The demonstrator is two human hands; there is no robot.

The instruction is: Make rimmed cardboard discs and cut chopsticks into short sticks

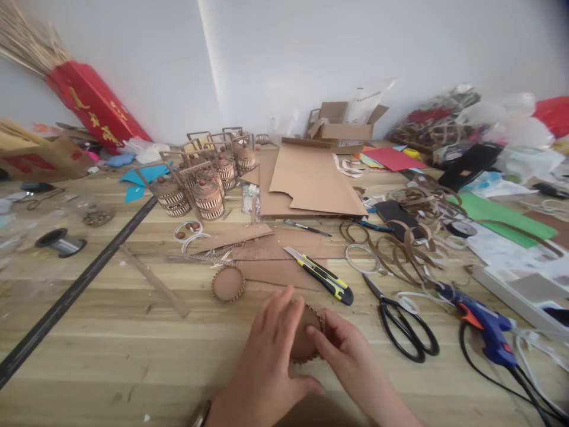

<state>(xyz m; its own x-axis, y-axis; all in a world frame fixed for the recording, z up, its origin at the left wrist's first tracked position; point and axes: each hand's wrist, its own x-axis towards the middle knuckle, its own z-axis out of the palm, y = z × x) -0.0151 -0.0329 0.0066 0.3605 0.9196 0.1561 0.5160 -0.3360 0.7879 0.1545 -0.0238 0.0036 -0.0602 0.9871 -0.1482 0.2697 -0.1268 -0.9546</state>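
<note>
Between my two hands is a small round cardboard disc (pixel 303 339) with a ridged, corrugated rim. My right hand (pixel 351 356) pinches its right edge, thumb on the brown face and fingers behind the rim. My left hand (pixel 273 350) lies over the disc's left side, fingers stretched out and thumb spread away below; it covers much of the disc. A second round cardboard piece (pixel 228 283) with a similar rim lies on the table just beyond my left hand. A yellow and black utility knife (pixel 322 276) lies past the disc, its blade showing. Black-handled scissors (pixel 400 326) rest to the right.
A blue glue gun (pixel 484 326) with its cable lies at the right, near tangled brown strips (pixel 409 237). Several small woven lidded baskets (pixel 208 198) stand at the back left. Cardboard sheets (pixel 315 178) are stacked at the back centre. A wire spool (pixel 61 242) sits far left.
</note>
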